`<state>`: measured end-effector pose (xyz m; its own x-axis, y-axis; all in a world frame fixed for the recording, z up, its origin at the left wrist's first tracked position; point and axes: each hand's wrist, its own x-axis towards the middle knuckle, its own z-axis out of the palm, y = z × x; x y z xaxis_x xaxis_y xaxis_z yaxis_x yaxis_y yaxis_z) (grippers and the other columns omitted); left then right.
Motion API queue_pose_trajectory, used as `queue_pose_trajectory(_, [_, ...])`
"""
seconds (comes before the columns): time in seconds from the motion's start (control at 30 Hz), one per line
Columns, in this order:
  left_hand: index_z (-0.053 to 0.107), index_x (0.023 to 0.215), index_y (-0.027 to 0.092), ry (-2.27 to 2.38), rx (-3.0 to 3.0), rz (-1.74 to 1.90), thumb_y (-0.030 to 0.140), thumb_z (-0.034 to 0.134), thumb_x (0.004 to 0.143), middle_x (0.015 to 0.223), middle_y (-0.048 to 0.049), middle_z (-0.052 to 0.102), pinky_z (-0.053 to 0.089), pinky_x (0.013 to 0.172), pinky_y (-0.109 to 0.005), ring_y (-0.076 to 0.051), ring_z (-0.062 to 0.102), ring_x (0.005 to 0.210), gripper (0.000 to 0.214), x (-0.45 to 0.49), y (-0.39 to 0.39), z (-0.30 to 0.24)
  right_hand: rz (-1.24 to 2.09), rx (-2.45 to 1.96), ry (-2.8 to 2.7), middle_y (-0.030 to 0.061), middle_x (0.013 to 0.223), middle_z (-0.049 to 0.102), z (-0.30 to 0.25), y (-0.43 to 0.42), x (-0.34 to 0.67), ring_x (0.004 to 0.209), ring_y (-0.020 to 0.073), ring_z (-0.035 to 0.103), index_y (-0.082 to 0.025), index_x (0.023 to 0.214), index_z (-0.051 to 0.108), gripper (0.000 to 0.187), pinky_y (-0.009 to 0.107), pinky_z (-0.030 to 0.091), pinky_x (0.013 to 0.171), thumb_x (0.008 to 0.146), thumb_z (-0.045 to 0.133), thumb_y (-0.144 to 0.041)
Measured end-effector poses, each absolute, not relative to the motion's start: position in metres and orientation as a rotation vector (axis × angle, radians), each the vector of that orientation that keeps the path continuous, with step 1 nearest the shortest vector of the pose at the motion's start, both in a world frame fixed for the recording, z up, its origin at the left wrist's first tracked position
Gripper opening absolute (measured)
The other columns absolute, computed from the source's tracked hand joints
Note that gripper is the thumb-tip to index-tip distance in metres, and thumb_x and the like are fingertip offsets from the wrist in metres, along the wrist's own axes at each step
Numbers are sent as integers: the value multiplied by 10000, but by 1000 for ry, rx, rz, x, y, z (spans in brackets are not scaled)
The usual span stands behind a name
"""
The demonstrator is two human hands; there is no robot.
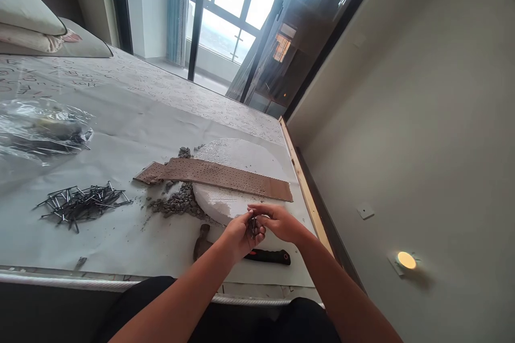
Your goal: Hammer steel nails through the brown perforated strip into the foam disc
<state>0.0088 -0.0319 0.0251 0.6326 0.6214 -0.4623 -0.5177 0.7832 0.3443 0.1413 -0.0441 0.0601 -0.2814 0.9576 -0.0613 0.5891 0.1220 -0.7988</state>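
Observation:
A small bunch of dark nails (252, 226) sits in my left hand (236, 237), whose fingers curl around it. My right hand (281, 222) meets it from the right, thumb and bent fingers closed at the upper ends of the same nails. Just under both hands lies a claw hammer (269, 256), its black handle pointing right and its head partly behind my left forearm. Beyond them, a brown board strip (229, 176) dotted with small holes rests across a round white foam slab (241, 153). A loose heap of nails (86, 203) is off to the left.
Grey rubble (181, 201) is scattered by the foam slab's left edge. A clear plastic bag (48, 131) with dark contents lies farther left. White sheeting (161, 249) covers the bed surface, with a wooden edge (303, 182) and a wall (422, 144) on the right.

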Motion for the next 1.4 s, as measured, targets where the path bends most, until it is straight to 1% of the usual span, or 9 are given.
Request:
queue_pose_trajectory(0.23, [511, 899, 128, 592, 189, 689, 186, 383, 898, 519, 7, 507, 402, 401, -152, -74, 500, 415, 141, 7, -33, 26, 1146, -1402, -1907, 46, 1284, 550, 53, -48, 159, 1189, 197, 491, -253, 1298, 476, 476, 392, 356, 1020, 824, 515, -284])
queue_pose_trajectory(0.37, [483, 898, 131, 624, 140, 717, 143, 374, 895, 540, 27, 460, 361, 386, -110, -42, 463, 422, 110, 9, -33, 26, 739, -1598, -1917, 59, 1285, 548, 40, -31, 178, 1200, 200, 478, -219, 1217, 557, 413, 383, 353, 1026, 807, 515, -235])
queue_pose_trajectory(0.5, [448, 835, 139, 637, 112, 773, 73, 373, 878, 562, 34, 430, 322, 373, -85, -22, 431, 426, 109, 13, -33, 20, 161, -1965, -2094, 94, 1100, 650, 25, 1, 191, 1026, 180, 586, -162, 1079, 648, 314, 302, 443, 909, 819, 473, -157])
queue_pose_trajectory(0.57, [441, 835, 145, 628, 134, 786, 33, 392, 854, 573, 35, 430, 314, 372, -88, -21, 424, 430, 124, 15, -32, 16, 29, -2041, -2194, 99, 1047, 661, 19, 18, 192, 970, 172, 600, -152, 1024, 672, 290, 269, 452, 859, 833, 454, -146])
queue_pose_trajectory(0.7, [453, 828, 150, 658, 231, 826, -1, 453, 801, 585, 34, 447, 304, 373, -102, -30, 440, 441, 154, 17, -32, 10, -42, -2095, -2315, 103, 932, 670, 9, 43, 186, 871, 182, 615, -147, 860, 703, 285, 259, 457, 750, 852, 419, -152])
queue_pose_trajectory(0.8, [488, 808, 137, 671, 290, 807, -1, 493, 770, 603, 17, 486, 311, 382, -113, -35, 461, 451, 143, 16, -34, 8, -96, -2134, -2418, 111, 897, 666, 2, 54, 183, 841, 186, 612, -138, 816, 694, 270, 254, 449, 707, 840, 425, -128])
queue_pose_trajectory(1.07, [537, 774, 101, 698, 218, 762, 55, 489, 785, 623, 2, 491, 248, 339, -117, -17, 415, 416, 68, 16, -28, 7, -188, -2154, -2607, 156, 919, 648, -6, 63, 179, 849, 199, 606, -95, 866, 667, 282, 262, 438, 709, 766, 420, -2])
queue_pose_trajectory(1.23, [526, 813, 108, 706, 181, 747, 63, 470, 799, 618, 14, 468, 231, 329, -114, -12, 386, 400, 74, 14, -27, 9, -157, -2142, -2604, 148, 880, 665, 0, 66, 181, 810, 199, 615, -99, 854, 673, 242, 262, 432, 694, 784, 444, -66])
queue_pose_trajectory(1.4, [511, 833, 108, 738, 154, 777, 55, 437, 804, 628, -2, 478, 274, 346, -112, -23, 409, 420, 96, 13, -24, 12, -113, -2166, -2479, 112, 951, 671, 8, 66, 187, 858, 177, 607, -145, 902, 666, 241, 246, 415, 724, 835, 435, -164])
